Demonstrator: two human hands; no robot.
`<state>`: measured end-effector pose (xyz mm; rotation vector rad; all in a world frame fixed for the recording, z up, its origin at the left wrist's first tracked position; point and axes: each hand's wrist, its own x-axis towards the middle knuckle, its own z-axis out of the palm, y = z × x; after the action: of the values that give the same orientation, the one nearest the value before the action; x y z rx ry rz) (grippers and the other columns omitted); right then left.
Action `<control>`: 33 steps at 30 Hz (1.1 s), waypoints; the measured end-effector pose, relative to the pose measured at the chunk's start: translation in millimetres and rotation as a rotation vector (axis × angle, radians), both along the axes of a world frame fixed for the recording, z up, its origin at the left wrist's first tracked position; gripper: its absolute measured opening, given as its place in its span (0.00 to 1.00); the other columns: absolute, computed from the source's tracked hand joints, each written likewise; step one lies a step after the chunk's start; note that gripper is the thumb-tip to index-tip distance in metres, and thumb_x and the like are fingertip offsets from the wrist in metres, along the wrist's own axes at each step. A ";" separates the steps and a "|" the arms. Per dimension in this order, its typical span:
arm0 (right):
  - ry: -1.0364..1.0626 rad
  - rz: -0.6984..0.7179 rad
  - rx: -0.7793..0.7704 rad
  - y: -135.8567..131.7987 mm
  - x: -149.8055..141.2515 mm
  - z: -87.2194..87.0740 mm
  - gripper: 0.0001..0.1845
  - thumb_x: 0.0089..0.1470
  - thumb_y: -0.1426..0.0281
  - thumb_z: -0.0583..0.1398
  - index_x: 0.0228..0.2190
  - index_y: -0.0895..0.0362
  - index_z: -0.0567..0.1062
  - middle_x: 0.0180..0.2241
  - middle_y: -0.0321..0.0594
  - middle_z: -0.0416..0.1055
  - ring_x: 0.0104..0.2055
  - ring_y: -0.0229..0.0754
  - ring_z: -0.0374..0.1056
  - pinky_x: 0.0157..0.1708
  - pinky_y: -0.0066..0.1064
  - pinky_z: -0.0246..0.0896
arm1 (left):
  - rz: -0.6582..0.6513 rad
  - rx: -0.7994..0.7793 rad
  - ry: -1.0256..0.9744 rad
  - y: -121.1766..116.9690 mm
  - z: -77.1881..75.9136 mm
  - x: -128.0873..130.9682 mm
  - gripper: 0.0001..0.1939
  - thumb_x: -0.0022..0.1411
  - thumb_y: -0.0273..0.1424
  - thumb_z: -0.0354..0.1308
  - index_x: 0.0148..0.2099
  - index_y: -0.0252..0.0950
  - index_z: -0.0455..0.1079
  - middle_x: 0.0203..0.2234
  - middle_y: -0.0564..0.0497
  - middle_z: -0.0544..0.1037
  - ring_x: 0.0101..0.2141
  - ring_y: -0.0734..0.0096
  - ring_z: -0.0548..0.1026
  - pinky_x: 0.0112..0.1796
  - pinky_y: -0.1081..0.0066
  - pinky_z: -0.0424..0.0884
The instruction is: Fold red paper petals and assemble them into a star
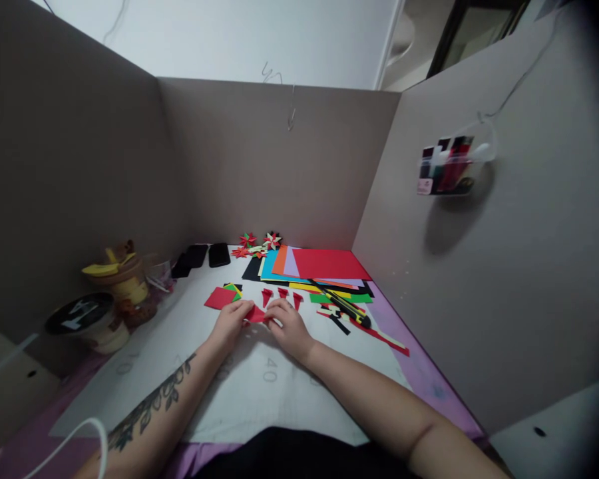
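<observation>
A small red paper piece (255, 315) lay between the two hands, low over the white mat (269, 406): the left hand (228, 324) had its fingers together on the left end, and the right hand (290, 332) had its fingertips closed on the right end. It looked next to weightless and thin, likely crisp enough to take a sharp crease, yet easy to crumple or tear if pulled from both sides. A light pinch close to the edges or along a fold seemed the best hold, since pressing on the middle could have bent it out of true. Just beyond the grip stood three folded red pieces (297, 301), which a careless knuckle might have knocked; left of it and slightly farther off lay a red square (219, 297) over green and yellow ones, and to its right a cutter (349, 309) among paper strips. The fingers covered both ends of the held piece, so its full outline and any folds there could not be made out. Whether the red bit under the left fingertips belonged to it was unclear, and the thumbs' exact contact was too small to tell.
</observation>
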<state>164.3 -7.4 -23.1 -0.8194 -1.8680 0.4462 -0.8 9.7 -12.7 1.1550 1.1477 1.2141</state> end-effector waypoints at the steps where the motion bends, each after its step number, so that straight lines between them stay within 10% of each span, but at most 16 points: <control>1: 0.027 -0.001 -0.025 0.0 0.4 1.1 0.06 0.51 0.73 0.55 0.30 0.55 0.72 0.34 0.41 0.66 0.39 0.41 0.63 0.41 0.32 0.58 | 0.011 -0.020 0.014 0.1 0.2 -0.1 0.15 0.48 0.42 0.58 0.25 0.34 0.67 0.17 0.56 0.70 0.20 0.76 0.66 0.20 0.77 0.58; 9: 0.264 -0.032 -0.429 6.7 5.0 1.0 0.11 0.51 0.66 0.55 0.21 0.57 0.67 0.19 0.31 0.61 0.23 0.34 0.57 0.25 0.25 0.52 | -0.075 0.073 0.077 -3.6 10.3 1.9 0.21 0.48 0.44 0.60 0.38 0.33 0.71 0.29 0.49 0.76 0.29 0.71 0.72 0.26 0.76 0.63; 33: 0.497 -0.094 -0.494 13.2 3.8 -0.7 0.09 0.46 0.64 0.58 0.24 0.58 0.69 0.20 0.31 0.63 0.22 0.33 0.57 0.24 0.25 0.52 | -0.183 0.122 0.333 -9.0 2.9 4.8 0.12 0.47 0.35 0.61 0.31 0.32 0.67 0.17 0.57 0.68 0.17 0.78 0.65 0.19 0.78 0.58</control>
<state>168.1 5.8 -23.8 -1.0045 -1.2656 0.9788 4.0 0.7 -9.8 1.5626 1.1925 0.9850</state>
